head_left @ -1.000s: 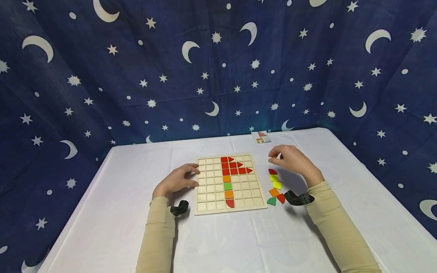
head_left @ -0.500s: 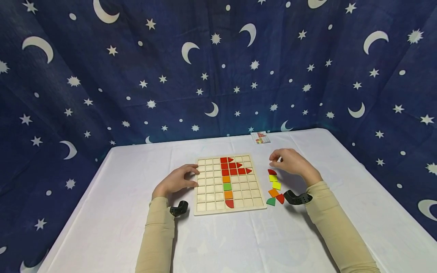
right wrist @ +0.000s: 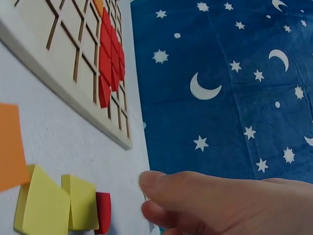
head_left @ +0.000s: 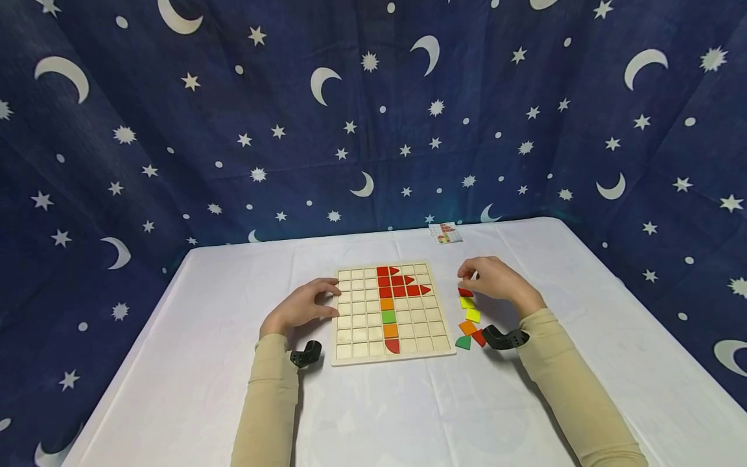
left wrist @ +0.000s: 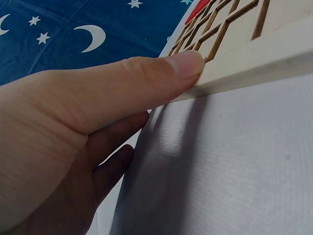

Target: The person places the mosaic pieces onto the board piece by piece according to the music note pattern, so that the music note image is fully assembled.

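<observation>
At the left edge of a wooden grid board (head_left: 356, 360) rests my left hand (head_left: 300, 303), thumb (left wrist: 188, 63) touching its rim in the left wrist view. Coloured tiles fill part of the grid: red squares (head_left: 383, 282) and triangles (head_left: 425, 290) at the top, then a column of orange, green and orange squares above a red quarter-circle tile (head_left: 393, 346). Right of the board, my right hand (head_left: 495, 277) hovers over a loose red rounded tile (head_left: 465, 292), fingers loosely bent. In the right wrist view, that tile lies apart from the fingertips; I see nothing held.
Two yellow tiles (head_left: 473, 316), an orange tile (head_left: 468, 328), another red tile (head_left: 478, 338) and a green tile (head_left: 463, 343) lie loose near the right wrist. A pattern card (head_left: 446, 233) lies at the table's back edge, before a star-and-moon curtain (head_left: 262, 117).
My right hand has lowered and come slightly nearer, now partly covering the red rounded tile. The left hand stays at the board's edge.
</observation>
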### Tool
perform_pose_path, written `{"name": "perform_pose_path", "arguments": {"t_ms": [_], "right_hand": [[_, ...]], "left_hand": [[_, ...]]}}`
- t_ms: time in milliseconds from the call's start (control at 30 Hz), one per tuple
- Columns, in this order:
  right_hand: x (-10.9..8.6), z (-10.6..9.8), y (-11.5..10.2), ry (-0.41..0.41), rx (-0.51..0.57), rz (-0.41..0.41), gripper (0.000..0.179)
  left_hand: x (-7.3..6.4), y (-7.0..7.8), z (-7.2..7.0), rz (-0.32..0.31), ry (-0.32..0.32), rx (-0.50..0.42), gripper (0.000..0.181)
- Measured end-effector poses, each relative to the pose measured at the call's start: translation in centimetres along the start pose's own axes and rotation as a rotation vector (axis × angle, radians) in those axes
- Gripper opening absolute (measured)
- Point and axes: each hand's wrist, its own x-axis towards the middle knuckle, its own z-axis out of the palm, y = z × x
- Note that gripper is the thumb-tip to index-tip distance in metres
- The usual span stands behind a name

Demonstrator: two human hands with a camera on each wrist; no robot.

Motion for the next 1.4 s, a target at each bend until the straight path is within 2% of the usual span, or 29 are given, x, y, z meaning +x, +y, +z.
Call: {"name": "perform_pose_path", "arguments": {"t_ms": [200, 433, 633, 833, 1000, 1400], "right_hand": [[0.01, 0.16, 0.39, -0.086, -0.017, 0.058, 0.021], [-0.27, 0.26, 0.66, -0.097, -0.011, 0.011, 0.018], [-0.62, -0.07, 0.69, -0.124, 0.002, 0.014, 0.013], [-0.80, -0.24, 0.76, -0.185, -0.001, -0.034, 0.010], [-0.84, -0.16, 0.69, -0.231, -0.005, -0.030, 0.013], [-0.60, 0.05, 0.49, -0.222, -0.021, 0.009, 0.016]], "left_hand": [[-0.05, 0.04, 0.02, 0.001, -0.002, -0.005, 0.042], [-0.03, -0.07, 0.11, 0.013, 0.004, -0.007, 0.042], [-0.05, -0.12, 0.17, 0.008, 0.007, -0.011, 0.041], [-0.15, -0.18, 0.14, 0.006, 0.011, -0.012, 0.041], [-0.11, -0.17, 0.14, 0.007, 0.011, -0.016, 0.042], [0.07, -0.30, 0.03, 0.008, 0.006, -0.002, 0.042]]}}
